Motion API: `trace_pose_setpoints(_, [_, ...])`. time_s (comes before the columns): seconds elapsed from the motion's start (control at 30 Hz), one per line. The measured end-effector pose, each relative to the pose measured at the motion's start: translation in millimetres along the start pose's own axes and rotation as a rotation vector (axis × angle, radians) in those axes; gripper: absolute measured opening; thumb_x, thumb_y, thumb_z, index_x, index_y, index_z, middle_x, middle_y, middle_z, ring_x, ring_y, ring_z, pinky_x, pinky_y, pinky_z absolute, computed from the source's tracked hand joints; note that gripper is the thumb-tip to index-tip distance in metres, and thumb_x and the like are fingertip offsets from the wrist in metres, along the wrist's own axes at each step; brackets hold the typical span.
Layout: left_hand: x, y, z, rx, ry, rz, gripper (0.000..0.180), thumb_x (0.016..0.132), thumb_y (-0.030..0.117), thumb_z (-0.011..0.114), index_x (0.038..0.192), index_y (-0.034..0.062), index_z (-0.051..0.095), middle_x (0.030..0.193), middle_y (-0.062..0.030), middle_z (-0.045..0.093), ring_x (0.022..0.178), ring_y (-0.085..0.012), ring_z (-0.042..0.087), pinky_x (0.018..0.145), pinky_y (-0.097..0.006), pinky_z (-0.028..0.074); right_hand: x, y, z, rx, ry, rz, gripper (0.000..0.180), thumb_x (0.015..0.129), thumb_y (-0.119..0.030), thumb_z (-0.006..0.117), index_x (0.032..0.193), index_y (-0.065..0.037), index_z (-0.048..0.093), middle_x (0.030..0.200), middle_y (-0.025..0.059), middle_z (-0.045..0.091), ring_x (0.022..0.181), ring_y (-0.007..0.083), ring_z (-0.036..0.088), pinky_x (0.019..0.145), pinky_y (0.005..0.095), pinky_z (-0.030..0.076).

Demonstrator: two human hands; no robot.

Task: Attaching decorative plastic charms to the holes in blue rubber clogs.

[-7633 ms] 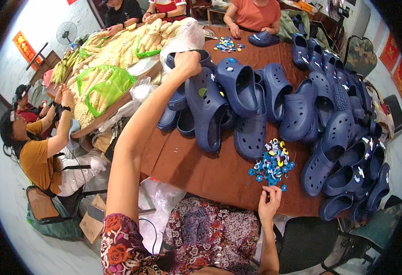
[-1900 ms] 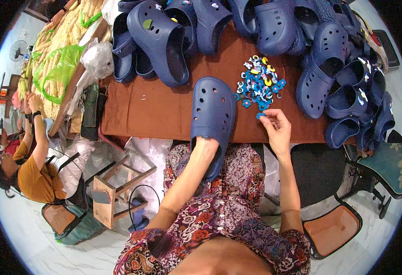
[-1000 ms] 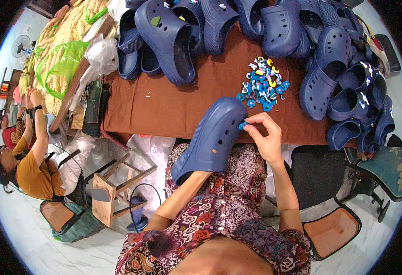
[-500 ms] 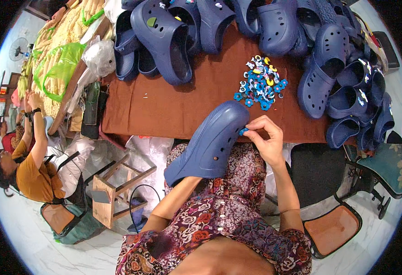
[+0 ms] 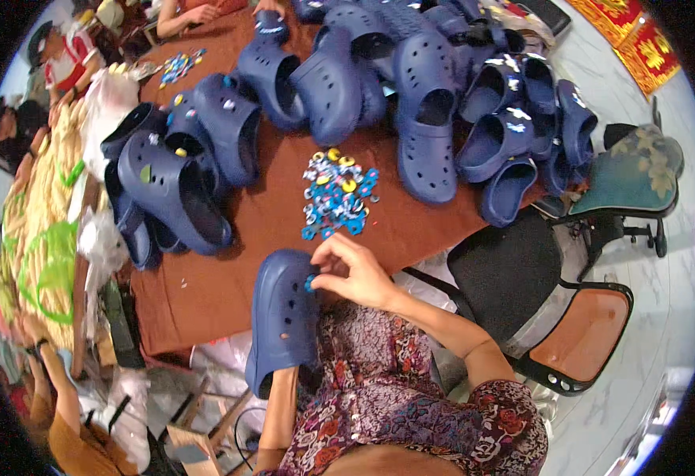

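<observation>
A navy clog (image 5: 272, 301) is held up over my lap at the table's near edge. My left hand (image 5: 282, 382) is inside it from the heel end, its fingers hidden; only wrist and forearm show. At the clog's holed upper, my right hand (image 5: 355, 270) pinches a small blue flower-shaped shoe charm (image 5: 310, 282) between thumb and forefinger. The charm sits right against the clog's edge; whether it is in a hole I cannot tell. Just beyond lies a pile of blue, white and yellow charms (image 5: 335, 194).
Navy clogs (image 5: 427, 119) crowd the brown-clothed table (image 5: 244, 214) at left, back and right, some with charms. A second charm pile (image 5: 181, 67) lies far left, near a co-worker's hand (image 5: 201, 14). A black chair (image 5: 506, 262) stands at right.
The view has swung to the right, so table and clogs appear turned and further left. The clog is held more upright. The right hand still pinches at its edge.
</observation>
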State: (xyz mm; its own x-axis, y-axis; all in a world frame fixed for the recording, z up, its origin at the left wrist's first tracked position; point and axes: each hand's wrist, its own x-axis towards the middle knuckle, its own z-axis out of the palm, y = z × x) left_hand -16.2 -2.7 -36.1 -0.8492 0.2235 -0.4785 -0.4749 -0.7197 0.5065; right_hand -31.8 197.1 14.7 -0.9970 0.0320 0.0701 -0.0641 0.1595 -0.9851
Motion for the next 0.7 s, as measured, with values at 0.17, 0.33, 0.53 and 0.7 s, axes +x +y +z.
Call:
trace_pose_setpoints(0.17, [3.3,3.6,-2.1,0.022,-0.008,-0.002,0.043,0.099,0.024,0.047,0.132,-0.0031,0.049,0.137,-0.0132,0.053,0.125,-0.0274,0.051,0.110,-0.042,0.038,11.3,15.9,6.0,0.003,-0.060,0.023,0.053,0.076,-0.024,0.081,0.117,-0.005,0.053,0.108,0.0072,0.057,0.098,0.0204,0.060,0.084,0.0340,0.050])
trace_pose_setpoints(0.33, [5.8,6.2,-5.9,0.029,-0.018,-0.005,0.043,0.099,0.024,0.047,0.132,-0.0032,0.049,0.137,-0.0132,0.052,0.126,-0.0276,0.050,0.110,-0.042,0.038,17.3,31.7,21.2,0.203,-0.185,0.028,0.059,0.081,-0.032,0.077,0.123,0.000,0.050,0.110,0.0141,0.061,0.106,0.0226,0.059,0.092,0.0372,0.047])
trace_pose_setpoints(0.53, [5.7,9.2,-10.7,0.022,-0.043,-0.008,0.044,0.099,0.025,0.048,0.132,-0.0033,0.049,0.137,-0.0131,0.052,0.126,-0.0278,0.050,0.110,-0.043,0.038,16.0,33.5,25.1,-0.061,-0.095,0.011,0.057,0.086,-0.040,0.069,0.122,0.000,0.050,0.110,0.0193,0.062,0.106,0.0295,0.061,0.092,0.0402,0.046])
trace_pose_setpoints(0.7, [9.6,17.9,-15.8,0.077,-0.097,-0.066,0.045,0.098,0.026,0.047,0.133,-0.0024,0.048,0.138,-0.0130,0.052,0.127,-0.0280,0.049,0.111,-0.043,0.036,26.1,40.7,13.3,-0.109,0.045,0.030,0.054,0.089,-0.036,0.066,0.125,0.000,0.049,0.109,0.0173,0.064,0.103,0.0239,0.061,0.090,0.0387,0.048])
